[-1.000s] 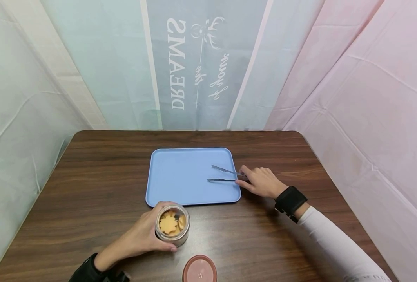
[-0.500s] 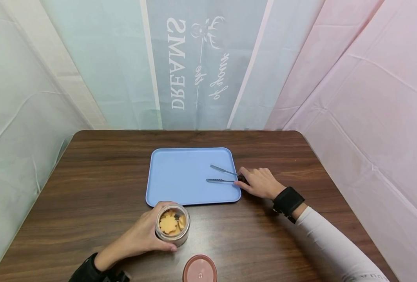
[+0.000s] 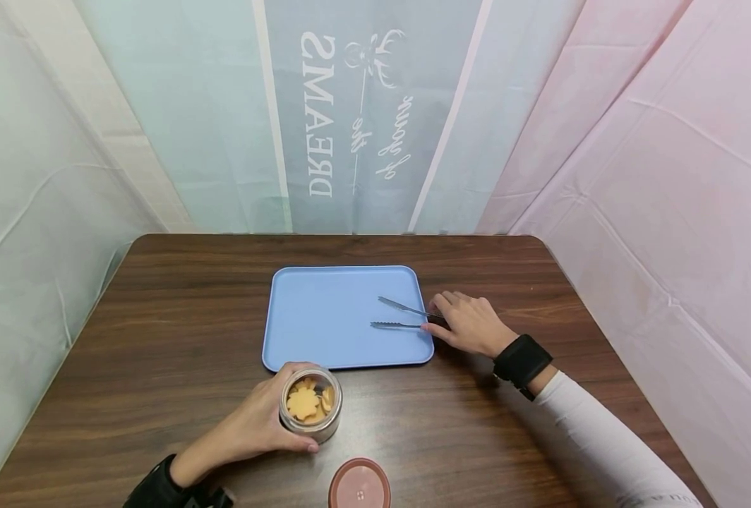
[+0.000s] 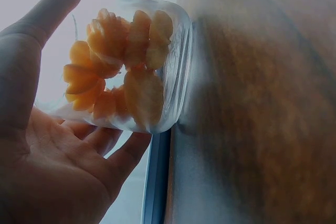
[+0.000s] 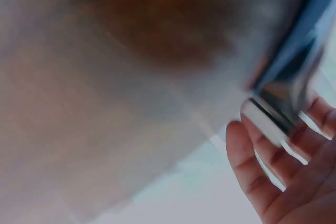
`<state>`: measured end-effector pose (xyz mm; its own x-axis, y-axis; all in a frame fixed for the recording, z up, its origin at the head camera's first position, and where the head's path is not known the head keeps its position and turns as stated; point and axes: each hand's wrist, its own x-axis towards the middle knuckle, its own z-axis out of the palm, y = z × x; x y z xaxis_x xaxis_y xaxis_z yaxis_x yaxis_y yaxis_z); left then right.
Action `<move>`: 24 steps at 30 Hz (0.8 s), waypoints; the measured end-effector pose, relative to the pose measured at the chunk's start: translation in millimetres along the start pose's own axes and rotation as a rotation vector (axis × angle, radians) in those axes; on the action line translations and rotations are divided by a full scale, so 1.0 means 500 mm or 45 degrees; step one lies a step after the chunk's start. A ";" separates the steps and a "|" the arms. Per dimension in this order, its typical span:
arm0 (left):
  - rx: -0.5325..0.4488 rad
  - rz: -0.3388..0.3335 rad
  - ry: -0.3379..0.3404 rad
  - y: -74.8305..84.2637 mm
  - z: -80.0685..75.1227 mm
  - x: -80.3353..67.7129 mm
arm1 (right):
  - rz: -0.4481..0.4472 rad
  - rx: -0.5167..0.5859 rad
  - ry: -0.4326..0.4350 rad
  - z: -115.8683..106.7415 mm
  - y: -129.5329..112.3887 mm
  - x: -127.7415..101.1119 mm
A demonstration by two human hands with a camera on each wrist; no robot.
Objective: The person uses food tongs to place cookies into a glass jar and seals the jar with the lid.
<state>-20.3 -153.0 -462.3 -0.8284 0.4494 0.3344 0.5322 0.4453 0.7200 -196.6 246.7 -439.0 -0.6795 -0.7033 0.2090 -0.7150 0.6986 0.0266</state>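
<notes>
two hands: left grips jar, right grips tongs.

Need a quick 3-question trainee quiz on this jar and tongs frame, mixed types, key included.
1. True or false: the jar gripped by the left hand has its lid on.
2. Multiple choice: the tips of the tongs lie over the (A) bare table, (B) blue tray, (C) jar.
3. Fill in: the pink lid lies on the table on the jar's near ____ side.

Key
1. False: the jar is open, orange flower-shaped pieces showing inside.
2. B. The right hand touches the handle end at the tray's right edge.
3. Right.
</notes>
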 end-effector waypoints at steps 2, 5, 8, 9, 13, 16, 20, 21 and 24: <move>0.002 -0.001 -0.001 0.000 0.000 0.001 | -0.052 -0.024 0.064 -0.017 -0.006 0.001; -0.005 -0.009 -0.005 0.000 0.000 0.001 | -0.139 -0.026 0.119 -0.048 -0.028 0.004; -0.011 -0.013 -0.009 0.001 -0.001 0.000 | -0.226 -0.026 0.120 -0.076 -0.066 0.004; -0.013 -0.013 -0.011 0.001 -0.001 0.000 | -0.252 -0.022 0.112 -0.085 -0.082 0.003; -0.020 -0.006 -0.016 0.000 0.000 0.000 | -0.358 0.020 0.046 -0.111 -0.154 -0.008; -0.016 0.007 -0.009 -0.001 0.000 0.001 | -0.435 0.059 -0.031 -0.121 -0.205 -0.023; -0.007 0.016 -0.002 -0.001 0.001 0.002 | -0.528 0.071 -0.139 -0.123 -0.258 -0.045; -0.006 0.013 -0.004 -0.001 0.001 0.002 | -0.554 0.067 -0.159 -0.122 -0.268 -0.051; -0.011 0.000 -0.011 0.000 0.000 0.002 | -0.635 0.072 -0.223 -0.117 -0.293 -0.064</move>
<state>-21.1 -152.6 -462.3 -0.8270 0.4559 0.3290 0.5304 0.4388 0.7253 -60.4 174.7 -392.3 -0.2681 -0.9632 0.0179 -0.9629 0.2686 0.0272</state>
